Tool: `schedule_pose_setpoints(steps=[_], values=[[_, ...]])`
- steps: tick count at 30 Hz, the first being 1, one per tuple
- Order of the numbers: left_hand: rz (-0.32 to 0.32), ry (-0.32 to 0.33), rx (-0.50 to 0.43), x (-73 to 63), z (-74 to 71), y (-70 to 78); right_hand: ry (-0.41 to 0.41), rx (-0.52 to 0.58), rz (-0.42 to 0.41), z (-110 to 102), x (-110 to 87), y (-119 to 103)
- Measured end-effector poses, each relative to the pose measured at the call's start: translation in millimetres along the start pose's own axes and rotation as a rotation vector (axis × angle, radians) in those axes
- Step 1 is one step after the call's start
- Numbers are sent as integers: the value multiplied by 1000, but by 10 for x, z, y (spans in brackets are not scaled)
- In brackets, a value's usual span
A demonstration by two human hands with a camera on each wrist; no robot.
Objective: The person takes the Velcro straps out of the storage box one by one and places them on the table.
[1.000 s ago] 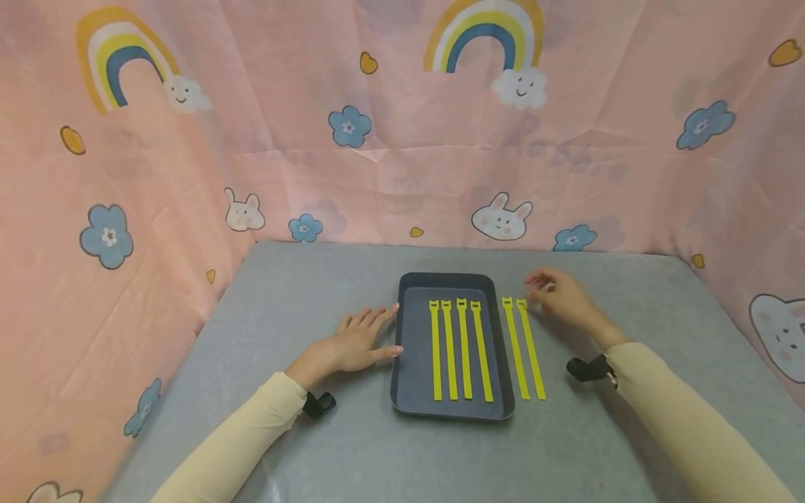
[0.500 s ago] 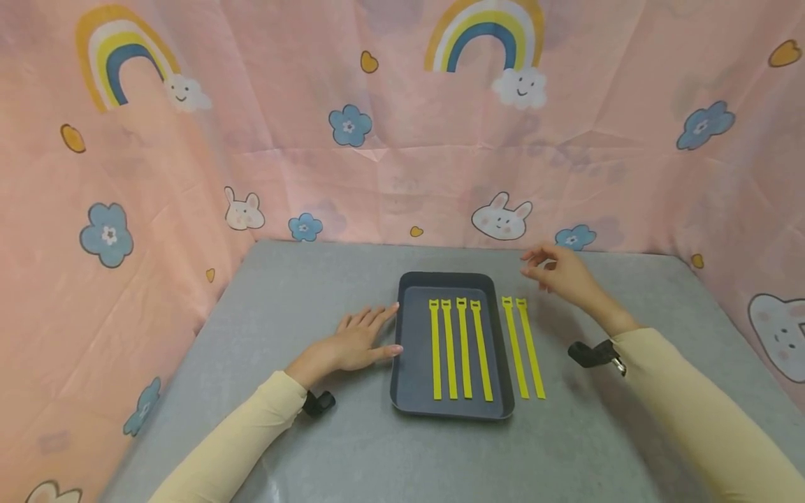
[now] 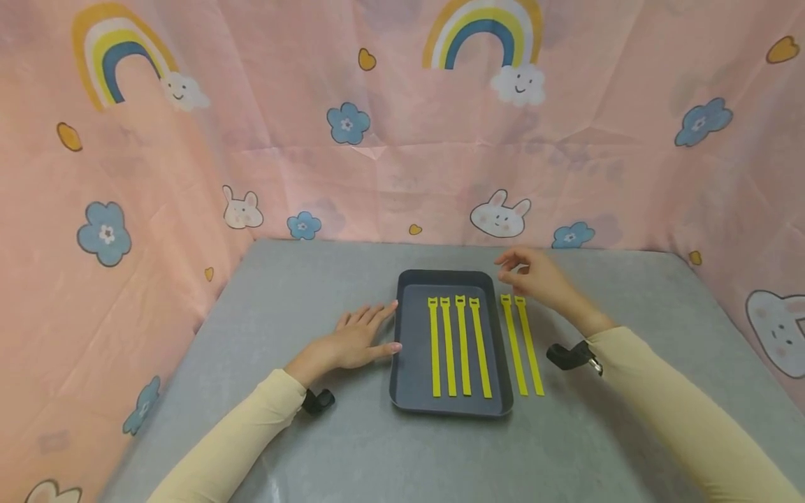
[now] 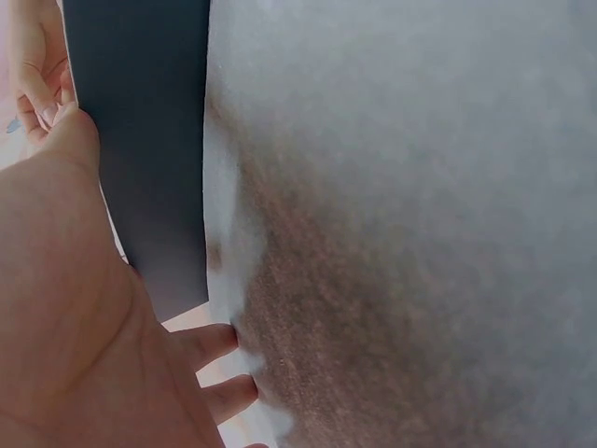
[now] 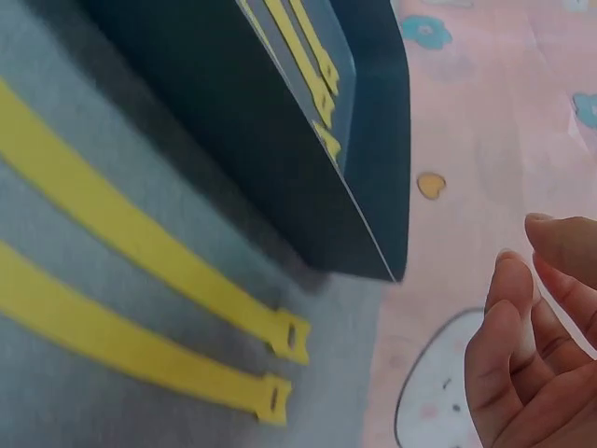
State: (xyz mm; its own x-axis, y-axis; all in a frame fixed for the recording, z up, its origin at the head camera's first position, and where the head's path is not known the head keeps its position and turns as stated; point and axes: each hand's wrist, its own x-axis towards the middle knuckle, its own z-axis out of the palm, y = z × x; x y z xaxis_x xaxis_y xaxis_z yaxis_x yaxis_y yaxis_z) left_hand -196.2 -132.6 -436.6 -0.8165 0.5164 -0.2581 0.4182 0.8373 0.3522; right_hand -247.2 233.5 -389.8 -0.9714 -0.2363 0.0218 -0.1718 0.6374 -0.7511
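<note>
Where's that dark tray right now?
In the head view, the dark tray lies on the grey table a little right of the picture's centre, between the left hand at its left edge and two yellow strips beside its right edge.

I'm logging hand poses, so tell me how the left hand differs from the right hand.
The left hand has its fingers spread, while the right hand has its own loosely curled. The left hand touches the dark tray at its left edge; the right hand is raised near two yellow straps outside it. Neither hand grips anything.
</note>
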Motion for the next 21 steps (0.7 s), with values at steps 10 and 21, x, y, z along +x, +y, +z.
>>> schedule_pose_setpoints(steps=[10,21], values=[[-4,-1,15,9,-1,-12,-52,97,-14,258,81,-210],[-4,1,4,7,-9,-4,-71,191,-6,613,206,-288]])
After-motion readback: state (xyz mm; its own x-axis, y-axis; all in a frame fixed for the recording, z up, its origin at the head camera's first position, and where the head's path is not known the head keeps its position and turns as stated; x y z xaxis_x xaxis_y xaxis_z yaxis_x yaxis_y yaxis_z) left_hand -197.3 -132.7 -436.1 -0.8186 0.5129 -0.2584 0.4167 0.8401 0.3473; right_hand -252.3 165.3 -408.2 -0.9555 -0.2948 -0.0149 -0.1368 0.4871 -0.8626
